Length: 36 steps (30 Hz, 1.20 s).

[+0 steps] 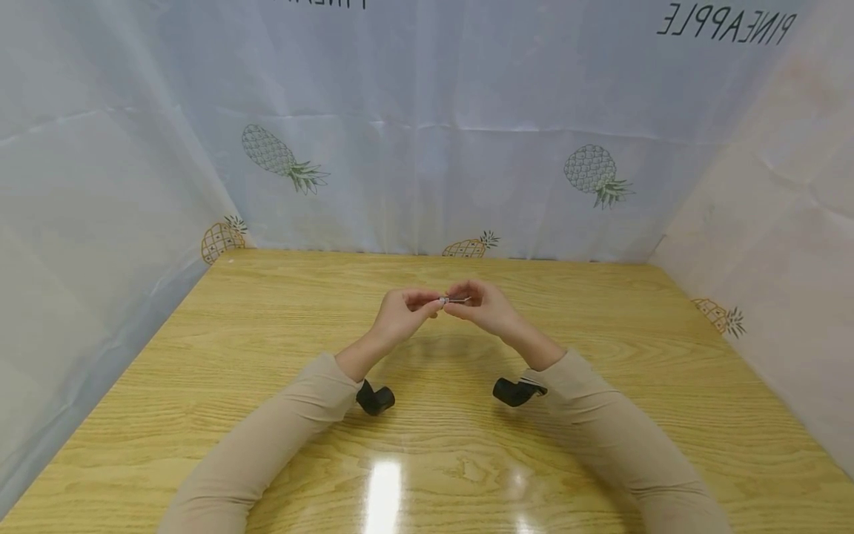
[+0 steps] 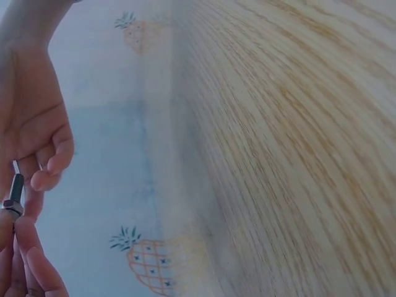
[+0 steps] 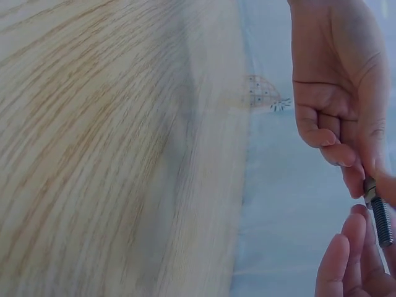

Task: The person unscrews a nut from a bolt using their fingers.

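Above the table, both hands meet at a small metal bolt [image 1: 457,300] with a dark threaded shank and a thin silver tip. My left hand [image 1: 399,315] pinches its head end between thumb and fingertips. A shiny hex nut [image 2: 12,206] sits at that end, just beyond the left fingertips. From the other side my right hand [image 1: 490,308] brings thumb and fingertips to the nut, its palm facing the shank. In the right wrist view the threaded shank [image 3: 383,224] points toward the right palm, with the right fingers loosely curved beside it.
A wood-grain table [image 1: 440,460] lies beneath the hands. Black wrist mounts, one by the left sleeve [image 1: 376,399] and one by the right sleeve [image 1: 515,391], hang below the forearms. A pale curtain [image 1: 427,170] printed with pineapples encloses the back and sides.
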Tool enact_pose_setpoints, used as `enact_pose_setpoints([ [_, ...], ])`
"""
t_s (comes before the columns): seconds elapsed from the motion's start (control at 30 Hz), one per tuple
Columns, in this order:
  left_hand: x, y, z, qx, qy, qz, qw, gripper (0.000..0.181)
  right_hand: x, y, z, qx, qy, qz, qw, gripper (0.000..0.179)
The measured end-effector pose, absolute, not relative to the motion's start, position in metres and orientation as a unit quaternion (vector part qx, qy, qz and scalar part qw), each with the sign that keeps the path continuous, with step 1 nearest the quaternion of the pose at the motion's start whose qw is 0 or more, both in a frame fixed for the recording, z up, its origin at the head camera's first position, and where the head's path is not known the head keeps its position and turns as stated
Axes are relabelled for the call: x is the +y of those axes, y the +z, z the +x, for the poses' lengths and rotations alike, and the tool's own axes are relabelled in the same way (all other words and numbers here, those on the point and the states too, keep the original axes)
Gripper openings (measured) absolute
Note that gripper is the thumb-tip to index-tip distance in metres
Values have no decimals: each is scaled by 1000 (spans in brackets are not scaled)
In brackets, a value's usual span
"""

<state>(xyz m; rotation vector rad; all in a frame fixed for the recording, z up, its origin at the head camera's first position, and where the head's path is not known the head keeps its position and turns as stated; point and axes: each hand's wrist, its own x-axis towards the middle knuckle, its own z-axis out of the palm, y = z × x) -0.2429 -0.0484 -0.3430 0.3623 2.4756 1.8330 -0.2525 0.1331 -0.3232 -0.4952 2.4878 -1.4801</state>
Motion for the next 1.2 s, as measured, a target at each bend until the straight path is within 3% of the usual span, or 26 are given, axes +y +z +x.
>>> enact_pose_setpoints([
  [0.27, -47, -344, -243, 798, 592, 110, 22, 23, 131, -320, -251, 857, -476, -153, 127, 37],
  [0.5, -47, -345, -242, 790, 602, 114, 17, 24, 133, -322, -251, 847, -491, -175, 104, 31],
  [0.93, -47, -344, -242, 792, 601, 107, 15, 24, 134, -321, -252, 841, -499, -169, 120, 31],
  [1.2, -47, -344, -242, 792, 602, 101, 17, 24, 137, -323, -255, 830, -519, -148, 138, 37],
])
